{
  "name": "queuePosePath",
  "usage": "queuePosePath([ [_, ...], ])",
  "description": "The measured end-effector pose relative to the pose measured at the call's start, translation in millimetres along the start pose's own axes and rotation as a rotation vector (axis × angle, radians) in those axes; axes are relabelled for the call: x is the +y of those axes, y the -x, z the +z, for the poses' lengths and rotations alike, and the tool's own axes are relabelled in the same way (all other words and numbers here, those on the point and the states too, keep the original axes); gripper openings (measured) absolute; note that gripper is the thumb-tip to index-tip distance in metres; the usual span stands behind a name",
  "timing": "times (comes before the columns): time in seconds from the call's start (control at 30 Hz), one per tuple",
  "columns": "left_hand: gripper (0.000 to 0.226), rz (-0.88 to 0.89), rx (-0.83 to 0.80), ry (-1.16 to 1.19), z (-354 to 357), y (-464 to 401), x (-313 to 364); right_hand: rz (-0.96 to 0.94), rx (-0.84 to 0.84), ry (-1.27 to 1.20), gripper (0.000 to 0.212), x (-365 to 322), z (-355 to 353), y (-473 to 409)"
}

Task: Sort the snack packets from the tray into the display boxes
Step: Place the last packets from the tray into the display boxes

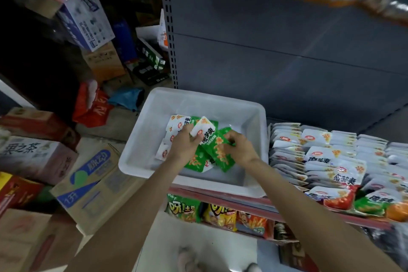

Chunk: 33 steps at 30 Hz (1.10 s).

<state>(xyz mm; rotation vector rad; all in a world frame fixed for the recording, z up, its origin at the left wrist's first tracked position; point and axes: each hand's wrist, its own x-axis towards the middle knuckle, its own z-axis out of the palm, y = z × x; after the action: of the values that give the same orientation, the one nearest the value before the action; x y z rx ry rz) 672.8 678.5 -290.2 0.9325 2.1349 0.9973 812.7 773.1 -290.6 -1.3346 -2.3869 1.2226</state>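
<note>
Both hands were in the white tray (141, 157), gathering packets.

Left hand (184, 142): fingers curled down over the white-and-green packets (176, 127) at the tray's 9 o'clock side, thumb tucked against the white top of the middle packet (204, 131). It looked like a loose clamp on a small stack; how many it actually held, I couldn't tell.

Right hand (239, 147): fingertips pinched together on the upper edge of the green packet (217, 151) at roughly 3 o'clock of the pile. Pinching, not spread.

The remaining packets sat bunched mid-tray, overlapping, green ends toward 6 o'clock. The far half of the tray was bare.

The display boxes (326, 161) sat at 3 o'clock of the tray, just beside its right wall, with rows of same-brand packets filed on edge, white tops toward 12. The front packets at 5 o'clock showed red, green and orange ends, so sorting was probably by colour.

How to do this step well, my read:
- Square the stack before lifting; the packets were fanned and slick and would likely slide apart.
- Keep all print facing one way, white end up, to match the filed rows.
- Take only green ones in this grab; check the colour ends first.
- Lift clear of the tray wall, then slot the stack into the green row at 3–5 o'clock.
- Risk: the pinch on one edge could let the packet swing; support it from below.
</note>
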Motion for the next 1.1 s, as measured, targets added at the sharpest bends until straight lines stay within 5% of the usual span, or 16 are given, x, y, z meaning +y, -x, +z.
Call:
queuePosePath([
  [0.13, 0.043, -0.006, 0.205, 0.332, 0.3, 9.8, 39.0, -0.079, 0.094, -0.296, 0.013, -2.2, -39.8, 22.8],
  [0.27, 0.010, 0.119, 0.088, 0.528, 17.1, 21.5, 83.7, -0.145, 0.146, -0.347, 0.016, 2.3, -87.4, 47.8],
  [0.47, 0.023, 0.231, -0.052, 0.630, 75.8, 41.8, 169.7, -0.220, 0.262, -0.402, 0.017, 41.3, -175.7, 93.5],
  [0.87, 0.019, 0.501, -0.123, 0.173, 213.4, 75.3, 262.9, -0.101, 0.525, -0.203, 0.017, 164.2, -284.4, 138.3],
  [1.1, 0.007, 0.566, -0.112, -0.055, 247.7, 82.2, 277.7, -0.048, 0.471, -0.127, 0.039, 210.6, -288.0, 132.4],
])
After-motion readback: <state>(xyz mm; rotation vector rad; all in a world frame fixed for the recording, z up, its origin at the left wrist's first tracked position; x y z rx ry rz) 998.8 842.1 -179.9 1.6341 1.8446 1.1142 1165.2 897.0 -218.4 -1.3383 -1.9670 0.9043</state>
